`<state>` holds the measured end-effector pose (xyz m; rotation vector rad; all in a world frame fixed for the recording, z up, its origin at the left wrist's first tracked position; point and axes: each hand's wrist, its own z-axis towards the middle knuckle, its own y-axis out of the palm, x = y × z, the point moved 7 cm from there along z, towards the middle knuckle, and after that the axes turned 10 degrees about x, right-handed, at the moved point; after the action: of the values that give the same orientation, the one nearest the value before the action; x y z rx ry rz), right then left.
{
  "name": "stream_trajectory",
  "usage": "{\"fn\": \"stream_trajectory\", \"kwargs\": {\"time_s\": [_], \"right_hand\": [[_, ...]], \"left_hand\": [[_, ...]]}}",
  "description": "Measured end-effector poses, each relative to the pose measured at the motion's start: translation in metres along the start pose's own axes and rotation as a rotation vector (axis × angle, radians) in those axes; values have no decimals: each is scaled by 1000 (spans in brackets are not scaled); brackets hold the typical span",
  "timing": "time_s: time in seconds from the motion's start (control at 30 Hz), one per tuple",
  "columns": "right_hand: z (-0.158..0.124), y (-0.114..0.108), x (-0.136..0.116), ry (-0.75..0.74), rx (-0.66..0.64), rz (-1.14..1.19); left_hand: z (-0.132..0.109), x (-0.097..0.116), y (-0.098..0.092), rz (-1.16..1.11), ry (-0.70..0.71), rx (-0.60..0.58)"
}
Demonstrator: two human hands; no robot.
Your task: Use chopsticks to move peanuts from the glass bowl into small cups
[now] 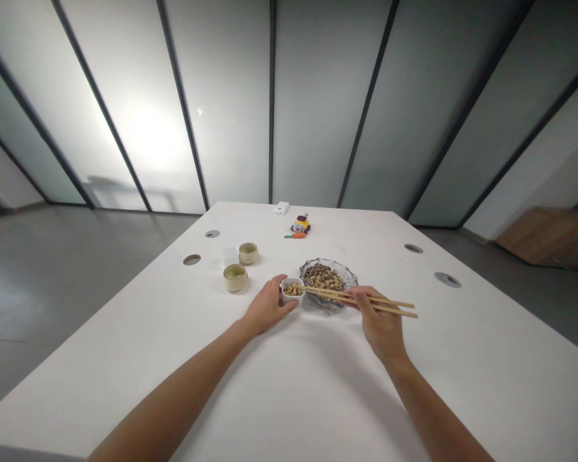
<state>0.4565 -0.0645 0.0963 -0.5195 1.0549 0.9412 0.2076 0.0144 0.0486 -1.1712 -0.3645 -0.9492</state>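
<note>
The left hand (270, 305) curls around a small white bowl (293, 299) of peanuts (292, 290), fingers along its left side and thumb at its near side, while the right hand (381, 324) grips a pair of wooden chopsticks (399, 303). Both bowls lie about midway between the left and right edges of the desk (149, 350), the white one just left of a faceted glass bowl (350, 277) heaped with sunflower seeds and peanuts (322, 276). The chopsticks' long axis runs nearly parallel to the far edge, butts slightly closer to the near edge, crossing over the near part of the glass bowl so that their tips reach the white bowl's mouth; whether they pinch a peanut, I cannot tell. The right hand is nearer the glass bowl, the left at the white one. Toward the left edge stand two green cups (235, 278); near the far edge sit a toy car (301, 224), a toy carrot (297, 236) and a white device (281, 208).
</note>
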Motion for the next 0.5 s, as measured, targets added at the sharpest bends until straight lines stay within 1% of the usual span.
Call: {"fn": "stream_trajectory", "kwargs": {"time_s": [0.1, 0.17, 0.23, 0.33, 0.5], "right_hand": [[7, -14, -4, -66, 77, -101], [13, -26, -12, -162, 149, -220], [17, -33, -20, -261, 191, -318], [20, -36, -24, -344, 186, -389], [19, -31, -23, -417, 138, -455]], "left_hand": [[0, 1, -1, -4, -1, -10], [-1, 1, -2, -6, -6, -23], [-1, 0, -2, -9, -12, -32], [-1, -2, -2, -6, -5, -20], [0, -5, 0, 0, -5, -17]]}}
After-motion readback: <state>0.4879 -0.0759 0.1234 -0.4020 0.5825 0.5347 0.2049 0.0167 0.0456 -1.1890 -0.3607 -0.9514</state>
